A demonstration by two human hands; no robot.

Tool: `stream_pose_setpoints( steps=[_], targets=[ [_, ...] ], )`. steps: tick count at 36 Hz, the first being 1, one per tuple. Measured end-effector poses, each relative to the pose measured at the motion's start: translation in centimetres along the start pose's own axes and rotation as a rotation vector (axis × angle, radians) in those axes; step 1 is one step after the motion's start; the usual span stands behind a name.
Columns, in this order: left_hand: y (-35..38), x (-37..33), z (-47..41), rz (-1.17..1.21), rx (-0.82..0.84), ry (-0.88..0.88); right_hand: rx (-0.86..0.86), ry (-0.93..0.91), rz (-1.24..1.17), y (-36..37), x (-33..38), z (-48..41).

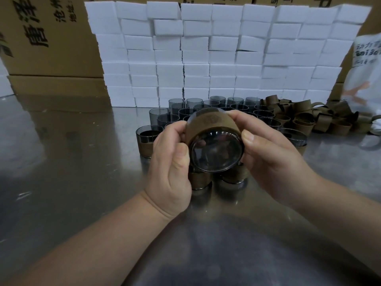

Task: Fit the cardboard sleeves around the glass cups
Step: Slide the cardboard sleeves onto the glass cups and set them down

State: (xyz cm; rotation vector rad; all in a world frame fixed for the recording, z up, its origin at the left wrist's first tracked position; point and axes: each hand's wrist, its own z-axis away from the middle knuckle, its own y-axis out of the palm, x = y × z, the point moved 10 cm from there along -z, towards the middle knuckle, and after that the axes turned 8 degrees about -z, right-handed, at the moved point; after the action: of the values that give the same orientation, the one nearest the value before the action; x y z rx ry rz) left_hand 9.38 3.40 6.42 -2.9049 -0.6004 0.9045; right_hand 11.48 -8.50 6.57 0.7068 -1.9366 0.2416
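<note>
Centre of the frame, you've got a smoky grey glass cup (216, 153) tipped base-first at you, brown cardboard sleeve (210, 125) already round it. Your left hand (173, 166) and right hand (270, 153) both curl around its sides, above the shiny metal table (72, 162).

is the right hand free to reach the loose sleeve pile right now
Probably not yet: both the right hand and left hand grip the sleeved cup. The sleeve pile itself lies uncovered on that side.
</note>
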Motion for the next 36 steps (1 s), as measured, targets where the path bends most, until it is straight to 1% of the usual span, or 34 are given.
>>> stream_pose_setpoints(
  steps=[4,5,7,9,13,16,20,23,32,36],
  targets=[
    [0.3,0.1,0.2,-0.016,0.046,-0.030,-0.041,-0.014,0.149,-0.7,-0.1,0.2],
    [0.5,-0.1,0.3,-0.052,0.059,-0.011,-0.024,-0.026,0.223,-0.3,-0.2,0.4],
    [0.9,-0.9,0.5,-0.166,0.089,0.059,0.065,-0.055,0.448,1.5,-0.3,0.8],
    [1.1,-1.5,0.7,-0.220,0.107,0.117,0.130,-0.085,0.618,2.6,-0.7,1.2],
    [1.1,-1.9,0.5,-0.164,0.108,0.138,0.166,-0.150,0.740,2.8,-0.3,1.4],
    [1.1,-2.2,0.6,-0.143,0.111,0.172,0.152,-0.182,0.793,2.8,-0.1,1.4],
    [1.3,-2.3,0.6,-0.199,0.133,0.177,0.143,-0.250,0.888,2.8,0.2,1.5],
    [1.4,-2.5,0.6,-0.209,0.144,0.175,0.139,-0.263,0.917,2.8,0.3,1.6],
    [1.5,-2.5,0.6,-0.189,0.156,0.157,0.114,-0.254,0.981,2.7,0.7,1.6],
    [1.5,-2.6,0.5,-0.189,0.163,0.154,0.087,-0.235,0.970,2.5,0.8,1.7]
  ],
)
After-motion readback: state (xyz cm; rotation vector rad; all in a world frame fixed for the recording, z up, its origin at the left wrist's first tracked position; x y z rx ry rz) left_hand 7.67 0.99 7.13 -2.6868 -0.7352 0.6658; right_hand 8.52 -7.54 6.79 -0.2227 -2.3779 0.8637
